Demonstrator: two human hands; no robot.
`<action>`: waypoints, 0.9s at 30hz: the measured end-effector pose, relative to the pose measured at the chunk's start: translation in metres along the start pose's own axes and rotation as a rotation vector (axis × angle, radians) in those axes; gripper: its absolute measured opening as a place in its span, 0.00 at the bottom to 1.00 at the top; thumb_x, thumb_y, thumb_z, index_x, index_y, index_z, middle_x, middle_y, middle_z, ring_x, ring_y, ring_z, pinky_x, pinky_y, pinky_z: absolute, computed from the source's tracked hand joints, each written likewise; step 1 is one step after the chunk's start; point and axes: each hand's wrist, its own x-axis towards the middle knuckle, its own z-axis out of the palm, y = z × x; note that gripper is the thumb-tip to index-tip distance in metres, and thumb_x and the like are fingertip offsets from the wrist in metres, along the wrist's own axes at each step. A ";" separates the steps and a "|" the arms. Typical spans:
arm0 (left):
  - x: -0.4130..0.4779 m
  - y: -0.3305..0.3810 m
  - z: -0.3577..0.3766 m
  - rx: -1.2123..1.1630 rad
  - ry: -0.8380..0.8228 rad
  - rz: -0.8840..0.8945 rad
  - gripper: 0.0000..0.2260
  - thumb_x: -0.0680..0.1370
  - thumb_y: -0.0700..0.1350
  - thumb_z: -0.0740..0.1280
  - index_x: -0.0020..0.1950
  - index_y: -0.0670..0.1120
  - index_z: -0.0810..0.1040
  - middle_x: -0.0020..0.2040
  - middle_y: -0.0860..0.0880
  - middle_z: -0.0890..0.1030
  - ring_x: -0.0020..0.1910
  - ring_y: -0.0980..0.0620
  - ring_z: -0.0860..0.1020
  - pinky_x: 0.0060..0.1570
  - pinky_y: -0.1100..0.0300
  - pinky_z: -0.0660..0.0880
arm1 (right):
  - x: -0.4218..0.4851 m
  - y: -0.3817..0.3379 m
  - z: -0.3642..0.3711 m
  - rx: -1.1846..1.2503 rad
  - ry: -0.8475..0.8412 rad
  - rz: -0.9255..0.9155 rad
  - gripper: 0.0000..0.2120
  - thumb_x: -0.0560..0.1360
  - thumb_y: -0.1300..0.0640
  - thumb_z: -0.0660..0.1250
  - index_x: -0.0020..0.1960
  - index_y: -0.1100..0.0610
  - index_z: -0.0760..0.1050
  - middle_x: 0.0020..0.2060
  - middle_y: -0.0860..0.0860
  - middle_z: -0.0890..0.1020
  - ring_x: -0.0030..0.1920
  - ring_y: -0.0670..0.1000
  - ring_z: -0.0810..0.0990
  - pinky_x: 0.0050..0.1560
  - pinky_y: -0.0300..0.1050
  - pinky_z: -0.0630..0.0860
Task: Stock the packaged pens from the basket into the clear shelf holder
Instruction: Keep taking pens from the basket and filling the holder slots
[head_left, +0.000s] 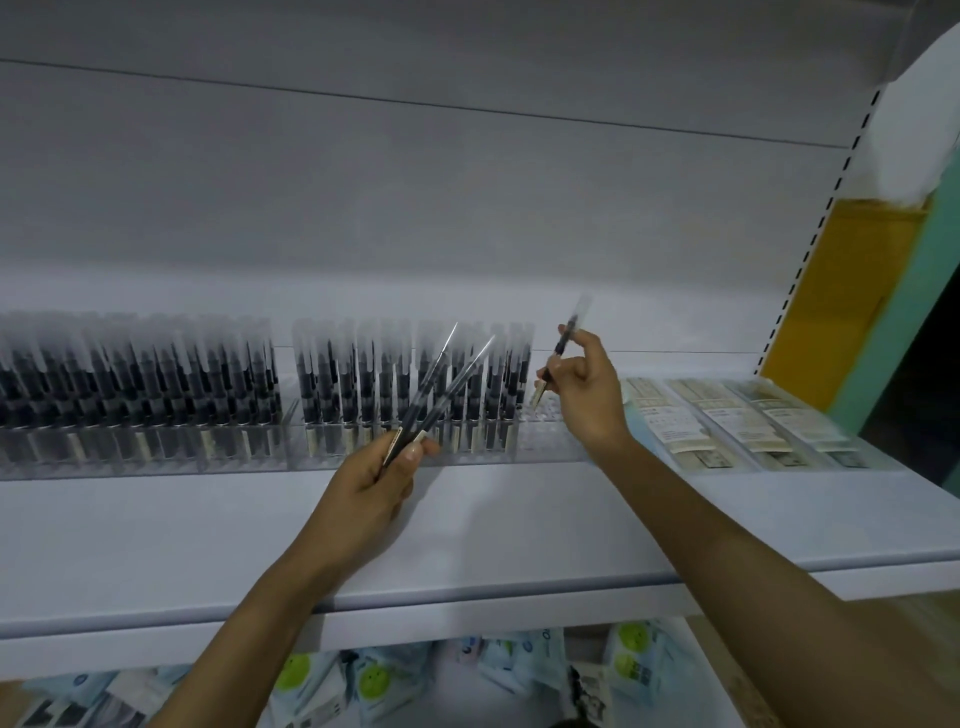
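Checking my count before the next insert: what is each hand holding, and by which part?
The left hand grips two packaged pens by their lower ends. The right hand pinches one packaged pen around its middle.

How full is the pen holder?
Almost full. Upright pens crowd the holder; only its right end, by the right hand, is empty.

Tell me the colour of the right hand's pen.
The pen is black, in clear packaging; head view.
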 end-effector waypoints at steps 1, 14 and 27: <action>0.000 0.000 0.000 -0.001 -0.002 -0.002 0.15 0.76 0.54 0.58 0.53 0.46 0.78 0.25 0.55 0.63 0.25 0.58 0.60 0.25 0.67 0.59 | -0.002 0.004 0.000 -0.072 -0.025 -0.038 0.13 0.80 0.61 0.62 0.64 0.54 0.71 0.37 0.51 0.80 0.46 0.51 0.82 0.56 0.50 0.78; -0.001 0.003 0.002 -0.009 0.015 -0.027 0.15 0.77 0.52 0.58 0.54 0.44 0.78 0.24 0.55 0.62 0.23 0.59 0.59 0.24 0.68 0.58 | -0.001 0.017 -0.002 -0.230 -0.077 -0.028 0.09 0.72 0.61 0.73 0.45 0.56 0.73 0.35 0.47 0.78 0.41 0.48 0.78 0.46 0.43 0.74; 0.000 0.001 0.003 -0.047 0.010 -0.038 0.13 0.79 0.49 0.57 0.54 0.44 0.77 0.25 0.56 0.62 0.24 0.59 0.59 0.24 0.68 0.58 | -0.006 0.004 -0.014 -0.229 -0.099 0.031 0.13 0.72 0.56 0.73 0.54 0.53 0.74 0.45 0.47 0.81 0.48 0.45 0.79 0.45 0.34 0.72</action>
